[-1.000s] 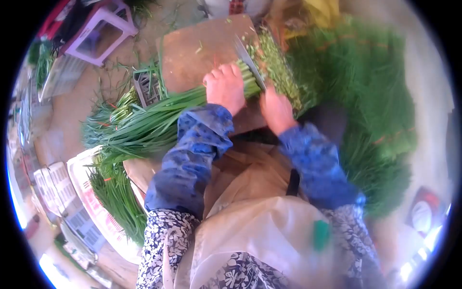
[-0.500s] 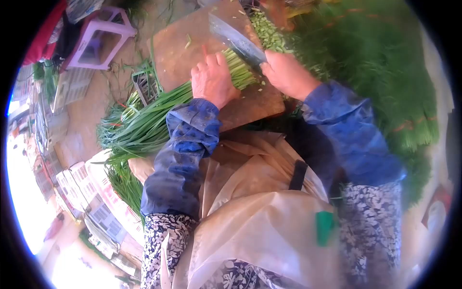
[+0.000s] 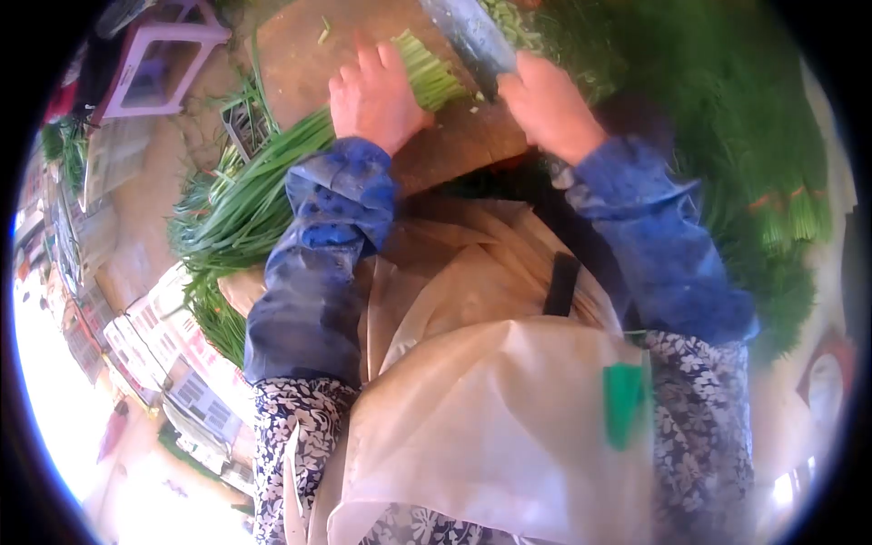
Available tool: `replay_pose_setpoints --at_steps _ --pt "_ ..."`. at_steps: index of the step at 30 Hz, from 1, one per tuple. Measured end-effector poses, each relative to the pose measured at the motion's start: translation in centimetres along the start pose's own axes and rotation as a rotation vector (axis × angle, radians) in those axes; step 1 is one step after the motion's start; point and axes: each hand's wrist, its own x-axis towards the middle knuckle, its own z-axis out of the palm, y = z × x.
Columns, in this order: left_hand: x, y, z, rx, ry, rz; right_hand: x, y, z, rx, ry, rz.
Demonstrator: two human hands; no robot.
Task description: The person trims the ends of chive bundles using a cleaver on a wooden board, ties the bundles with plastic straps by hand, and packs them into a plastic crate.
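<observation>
My left hand (image 3: pixel 377 98) presses down on a bunch of long green leafy stalks, which look like garlic chives (image 3: pixel 250 195). The pale stem ends point to the upper right, past my fingers. My right hand (image 3: pixel 551 107) is closed around the handle of a broad kitchen knife (image 3: pixel 472 38). Its blade slants up and left, just right of the stem ends and apart from my left hand. Beneath the bunch lies a brown cutting board (image 3: pixel 295 54), with a small cut piece (image 3: pixel 324 30) on it.
Chopped bits (image 3: pixel 510 20) lie beyond the blade. Banded green bunches (image 3: pixel 788 218) are heaped on the right. A pink plastic stool (image 3: pixel 116 95) stands at the upper left, and a small dark crate (image 3: pixel 241 132) sits left of the board. Printed cartons (image 3: pixel 195 391) line the lower left.
The whole view has shifted, so board, hands and chives appear higher and mostly further left. The knife has moved right, away from the stem ends. My left hand keeps its hold on the chives.
</observation>
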Motion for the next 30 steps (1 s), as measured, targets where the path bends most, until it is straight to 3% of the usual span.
replay_pose_setpoints --at_steps 1,5,7,8,11,13,16,17,19,22,24,28,30 --pt "0.0 -0.1 0.1 0.026 0.044 -0.001 -0.9 -0.5 0.1 0.103 -0.064 0.087" --pt "-0.2 0.2 -0.2 0.015 0.012 -0.019 -1.6 1.1 3.9 0.086 -0.018 0.049" --pt "0.0 0.3 -0.1 0.049 0.033 -0.020 0.1 0.7 6.0 -0.016 0.170 -0.031" --pt "0.0 0.2 -0.4 0.062 0.045 -0.001 1.7 -0.3 5.7 -0.166 0.129 -0.035" --pt "0.0 -0.2 -0.2 0.022 0.024 0.000 2.8 0.1 4.5 -0.200 0.195 -0.135" --pt "0.4 -0.8 -0.4 0.012 0.032 0.010 3.6 -0.4 2.8 -0.360 0.140 -0.079" --pt "0.6 -2.0 -0.6 0.035 -0.036 -0.016 3.3 1.2 1.7 -0.234 0.251 -0.079" --pt "0.6 -3.5 -1.3 -0.338 -0.194 -0.050 2.4 1.5 1.1 -0.169 0.255 -0.114" --pt "0.6 -4.7 -2.3 -0.705 -0.359 -0.087 1.1 1.7 0.5 -0.103 0.256 -0.126" --pt "1.4 -4.9 -3.6 -0.591 -0.418 -0.078 0.1 1.0 -0.4 -0.027 0.297 -0.150" --pt "0.8 -4.4 -4.1 -0.061 0.123 0.007 -0.3 0.7 -0.6 -0.007 0.308 -0.142" --pt "-2.1 -1.8 -6.6 0.253 0.045 0.174 0.1 0.0 -0.7 0.046 0.352 -0.182" --pt "-2.3 -1.4 -6.9 -0.151 0.271 0.244 -0.1 0.6 -0.8 0.064 0.349 -0.160"
